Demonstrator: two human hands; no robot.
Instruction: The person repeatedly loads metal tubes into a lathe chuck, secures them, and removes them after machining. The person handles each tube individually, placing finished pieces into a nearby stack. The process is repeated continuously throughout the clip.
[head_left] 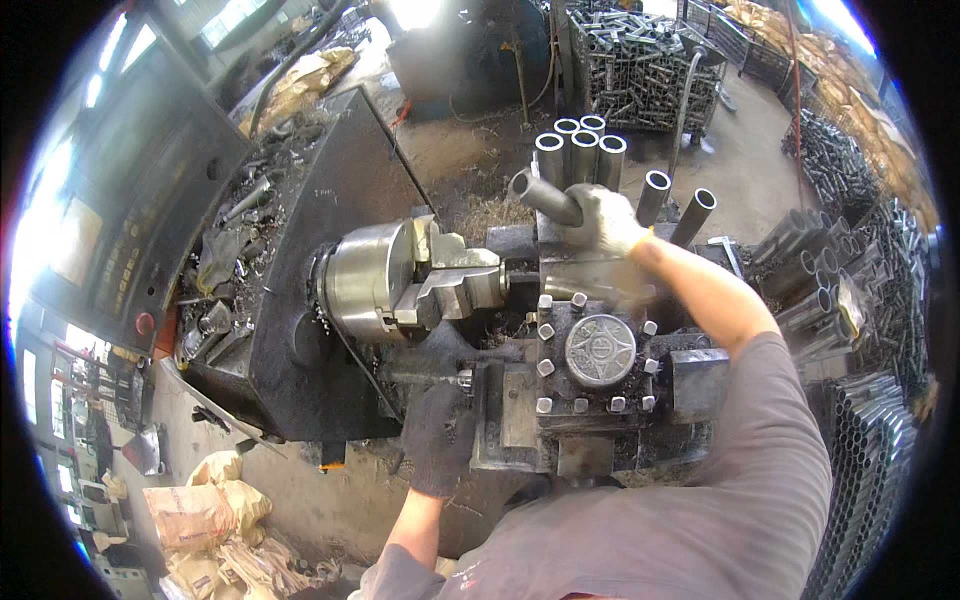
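Gripping a steel tube [543, 195] mid-length, our gloved right hand [605, 220] is wrapped tight around it, above the lathe tool post [598, 350]; we judge it rigid, heavyish, likely oily (glove helps); left hand [440, 440] rests on the carriage [500, 420], grip indiscernible.

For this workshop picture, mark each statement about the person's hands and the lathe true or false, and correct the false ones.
1. The right hand grips a steel tube. True.
2. Both hands are bare. False: the right wears a light glove, the left hand a dark one.
3. The chuck is silver metal. True.
4. The left hand holds a tube too. False: it rests at the machine's front by a small handle; no tube in it.
5. More upright tubes stand behind the right hand. True.
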